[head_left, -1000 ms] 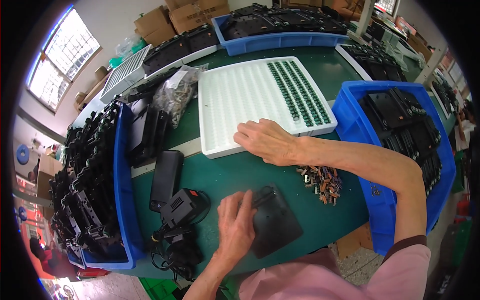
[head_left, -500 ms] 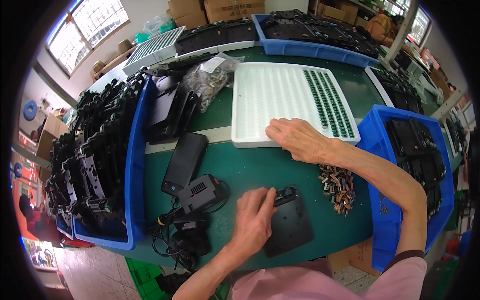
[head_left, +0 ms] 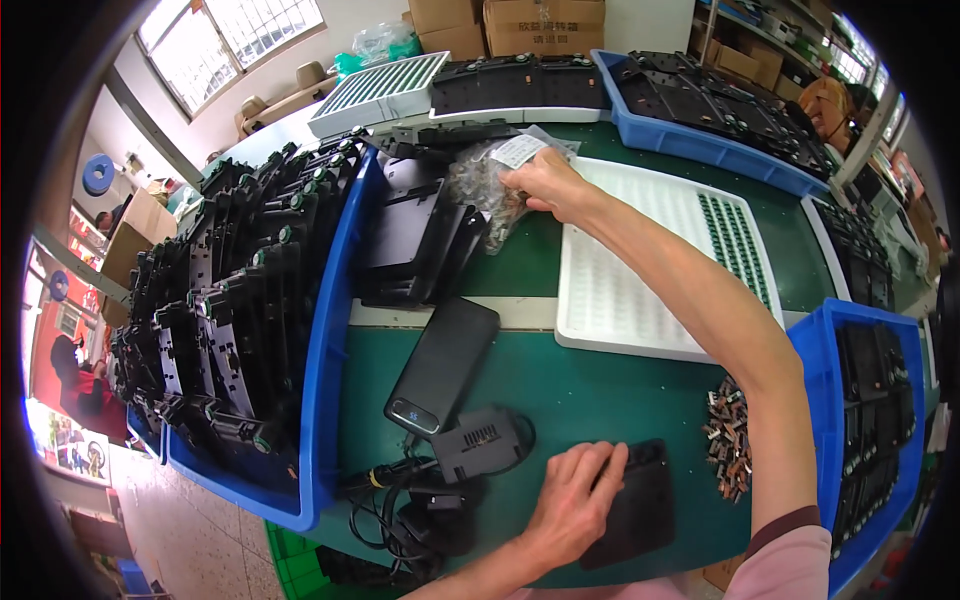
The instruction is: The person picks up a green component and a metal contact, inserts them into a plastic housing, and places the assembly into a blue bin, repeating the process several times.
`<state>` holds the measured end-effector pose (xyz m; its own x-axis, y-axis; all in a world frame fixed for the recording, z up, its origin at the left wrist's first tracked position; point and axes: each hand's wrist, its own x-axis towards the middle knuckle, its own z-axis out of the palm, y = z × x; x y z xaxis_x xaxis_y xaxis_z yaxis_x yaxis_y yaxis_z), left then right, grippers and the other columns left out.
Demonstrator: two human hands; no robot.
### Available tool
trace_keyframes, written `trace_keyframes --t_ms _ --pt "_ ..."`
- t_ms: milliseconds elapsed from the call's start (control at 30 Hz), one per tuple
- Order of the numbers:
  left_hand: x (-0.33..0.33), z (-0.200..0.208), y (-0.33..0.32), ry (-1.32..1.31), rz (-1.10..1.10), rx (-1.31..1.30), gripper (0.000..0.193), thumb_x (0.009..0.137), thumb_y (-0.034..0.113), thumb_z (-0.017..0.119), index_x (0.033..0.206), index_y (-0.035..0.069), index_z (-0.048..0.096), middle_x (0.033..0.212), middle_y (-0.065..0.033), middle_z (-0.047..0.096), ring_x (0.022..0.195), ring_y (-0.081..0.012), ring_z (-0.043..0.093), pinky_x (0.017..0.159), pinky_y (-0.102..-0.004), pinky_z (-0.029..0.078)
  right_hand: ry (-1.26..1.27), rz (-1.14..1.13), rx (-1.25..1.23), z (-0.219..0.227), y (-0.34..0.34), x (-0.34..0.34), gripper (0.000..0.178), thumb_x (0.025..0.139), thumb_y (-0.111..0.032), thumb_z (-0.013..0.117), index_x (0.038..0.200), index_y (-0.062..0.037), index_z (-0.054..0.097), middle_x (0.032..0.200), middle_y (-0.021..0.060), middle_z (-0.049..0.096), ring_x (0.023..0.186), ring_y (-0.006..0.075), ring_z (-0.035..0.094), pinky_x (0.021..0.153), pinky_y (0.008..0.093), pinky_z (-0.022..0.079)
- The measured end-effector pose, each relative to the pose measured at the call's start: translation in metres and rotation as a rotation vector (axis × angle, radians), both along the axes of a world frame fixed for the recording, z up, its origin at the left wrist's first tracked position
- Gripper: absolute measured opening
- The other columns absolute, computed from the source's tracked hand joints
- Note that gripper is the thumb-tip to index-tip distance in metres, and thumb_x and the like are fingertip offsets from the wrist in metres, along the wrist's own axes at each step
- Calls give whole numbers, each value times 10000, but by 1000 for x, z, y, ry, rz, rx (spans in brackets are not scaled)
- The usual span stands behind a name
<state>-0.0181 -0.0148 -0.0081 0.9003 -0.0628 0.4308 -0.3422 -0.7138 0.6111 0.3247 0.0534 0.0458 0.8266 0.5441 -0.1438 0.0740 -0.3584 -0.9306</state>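
Observation:
My left hand [head_left: 578, 497] is closed at the upper left edge of a flat black plastic panel [head_left: 640, 520] lying on the green table. Its fingers hide that corner of the panel. Stretched across the table, my right hand [head_left: 553, 185] has its fingers closed on the side of a clear plastic bag [head_left: 475, 182] of small parts with a white label. My right forearm passes over a white foam tray [head_left: 620, 325], whose right-hand rows hold small green-and-black parts [head_left: 738, 235].
A blue crate [head_left: 325, 400] packed with black panels stands left, another blue crate [head_left: 815, 350] right. Between them lie a black power bank [head_left: 445, 360], a black charger [head_left: 483, 447] with cables, and a pile of small copper-and-black parts [head_left: 728, 440]. A blue tray [head_left: 690, 150] sits behind.
My right hand has left the front edge of the foam tray and moved far left to the bag. My left hand stays at the panel. The whole view has shifted.

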Motion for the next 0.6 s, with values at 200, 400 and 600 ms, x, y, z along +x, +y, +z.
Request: trace_keyframes --t_ms 200,400,600 --pt "3 -1 1 0 6 -3 496 775 13 714 1247 -57 580 1139 -152 578 1013 -316 572 854 -426 440 -381 227 32 -35 9 37 241 786 -169 754 904 25 672 836 80 669 722 156 634 645 316 504" --pt "1 -3 5 28 5 8 507 768 -1 718 1254 -53 580 1150 -147 573 1015 -308 571 856 -421 437 -369 -396 -149 -33 55 -15 639 765 -245 747 1239 97 489 1258 313 470 1137 457 507 1010 508 431" --pt "2 1 0 25 1 19 502 760 4 727 1240 -54 592 1147 -145 575 1013 -306 573 856 -414 439 -457 -250 -82 -30 51 26 459 752 -165 724 1102 98 586 1227 318 507 1090 445 572 963 463 488"
